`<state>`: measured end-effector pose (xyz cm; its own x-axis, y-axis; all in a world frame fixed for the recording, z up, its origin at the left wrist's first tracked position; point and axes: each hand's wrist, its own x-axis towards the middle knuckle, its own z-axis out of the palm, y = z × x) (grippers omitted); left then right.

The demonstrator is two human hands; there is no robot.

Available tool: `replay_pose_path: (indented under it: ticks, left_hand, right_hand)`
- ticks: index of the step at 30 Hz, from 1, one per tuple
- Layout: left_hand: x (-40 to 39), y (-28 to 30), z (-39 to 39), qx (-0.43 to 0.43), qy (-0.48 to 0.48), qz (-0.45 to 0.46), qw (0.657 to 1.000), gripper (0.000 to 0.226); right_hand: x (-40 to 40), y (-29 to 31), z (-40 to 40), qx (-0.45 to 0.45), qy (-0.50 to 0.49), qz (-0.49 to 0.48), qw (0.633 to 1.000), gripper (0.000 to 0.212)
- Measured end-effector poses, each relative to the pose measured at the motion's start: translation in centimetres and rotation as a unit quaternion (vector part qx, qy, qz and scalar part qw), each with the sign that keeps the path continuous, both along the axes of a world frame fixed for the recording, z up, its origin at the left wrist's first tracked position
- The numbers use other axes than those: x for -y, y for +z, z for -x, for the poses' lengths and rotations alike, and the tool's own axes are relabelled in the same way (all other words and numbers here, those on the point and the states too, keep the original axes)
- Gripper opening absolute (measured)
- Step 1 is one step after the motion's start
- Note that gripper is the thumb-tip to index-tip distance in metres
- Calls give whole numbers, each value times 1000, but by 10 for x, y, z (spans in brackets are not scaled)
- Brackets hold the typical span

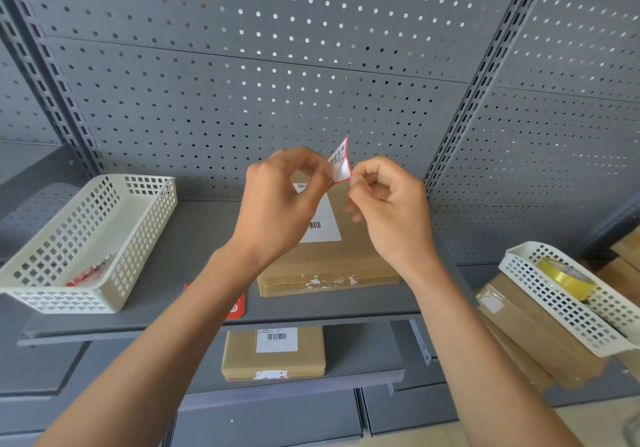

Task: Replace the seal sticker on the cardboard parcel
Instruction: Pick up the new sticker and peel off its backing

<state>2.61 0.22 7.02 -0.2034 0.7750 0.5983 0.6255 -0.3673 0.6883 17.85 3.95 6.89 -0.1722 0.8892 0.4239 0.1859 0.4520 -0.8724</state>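
Note:
A flat cardboard parcel (pixel 346 259) lies on the grey shelf (pixel 194 239) with a white barcode label on top. White scraps of torn sticker cling to its front edge (pixel 325 281). Above it I hold a small white seal sticker with a red border (pixel 341 162), partly folded. My left hand (pixel 284 201) pinches its left side and my right hand (pixel 388 204) pinches its lower right corner. A red sticker sheet (pixel 237 306) lies on the shelf front, half hidden by my left forearm.
A white perforated basket (pixel 114 239) with red stickers inside stands at the shelf's left. At the right, another white basket (pixel 540 291) holds a yellow tape roll (pixel 564 278) on stacked parcels. A second labelled parcel (pixel 273 353) lies on the lower shelf. Pegboard wall behind.

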Motion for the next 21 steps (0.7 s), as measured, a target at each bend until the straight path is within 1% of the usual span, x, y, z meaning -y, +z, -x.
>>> replay_pose_path:
  ticks: [5,12,17,21]
  left_hand:
    - [-3,1,7,75,-3,17,997,16]
    - [-8,-2,19,145,12,29,989,19]
    - [-10,-2,27,177,29,25,983,20]
    - [-11,-3,32,200,49,24,978,21]
  right_hand:
    - [-6,-2,-2,-48,-6,31,998,20]
    - [-13,-6,-8,-90,-23,59,994,20]
    - [-17,-9,-12,-122,-38,79,989,20]
    - [-20,-11,-17,-128,-53,87,987,14]
